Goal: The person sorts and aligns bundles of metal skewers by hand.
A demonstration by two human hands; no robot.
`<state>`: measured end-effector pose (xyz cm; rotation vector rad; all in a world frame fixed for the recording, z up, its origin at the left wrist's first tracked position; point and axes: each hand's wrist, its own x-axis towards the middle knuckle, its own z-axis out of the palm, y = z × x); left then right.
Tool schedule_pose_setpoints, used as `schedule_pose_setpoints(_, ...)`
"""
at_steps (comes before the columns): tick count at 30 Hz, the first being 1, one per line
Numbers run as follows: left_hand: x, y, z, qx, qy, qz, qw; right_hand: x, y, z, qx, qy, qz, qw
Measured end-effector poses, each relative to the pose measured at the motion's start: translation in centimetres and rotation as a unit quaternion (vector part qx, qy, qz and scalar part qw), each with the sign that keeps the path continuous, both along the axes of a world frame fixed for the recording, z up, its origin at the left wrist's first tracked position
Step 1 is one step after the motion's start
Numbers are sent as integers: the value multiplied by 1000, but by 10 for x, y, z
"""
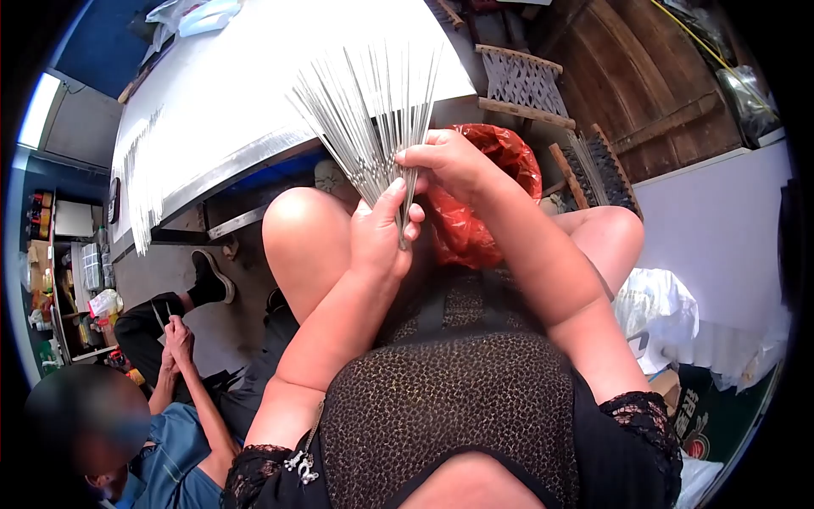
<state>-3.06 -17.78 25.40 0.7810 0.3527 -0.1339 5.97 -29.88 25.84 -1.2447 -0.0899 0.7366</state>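
While L fingers grip wire bundle nr base, R fingers pinch it further along.

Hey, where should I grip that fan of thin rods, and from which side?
Probably take the thin rods by their gathered lower end, from the body side, as the left hand does: they converge there, while their far tips fan apart.

Red bag blocks passage below right hand.

The rods look like shiny metal, the bag glossy plastic, the boards matt wood.
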Motion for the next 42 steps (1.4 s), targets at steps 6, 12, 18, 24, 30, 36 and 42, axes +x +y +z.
schedule_pose_setpoints(6, 1, 1, -4, 4, 8, -4, 1000, -2, 5, -2, -5, -1, -13, 1000)
schedule_pose_setpoints(12, -1, 0, 2, 2, 26, 9, 1000, -1, 1, 1, -13, -21, 10, 1000)
schedule_pose_setpoints(18, -1, 1, 0, 25, 20, 7, 999, -4, -4, -2, 45, 68, -28, 996)
schedule_pose_setpoints(24, 1, 2, 1, 15, 25, 10, 1000, -5, -11, -3, 7, -1, -30, 1000)
schedule_pose_setpoints(30, -1, 0, 2, 9, 7, -18, 1000, -2, -16, 2, -6, 0, 17, 1000)
schedule_pose_setpoints(36, 0, 3, -1, -7, -10, -19, 1000, -4, -9, 1, 41, 36, 13, 998)
schedule_pose_setpoints(42, -2, 5, -7, -30, 12, -24, 999, -8, 2, 7, 19, 36, 19, 999)
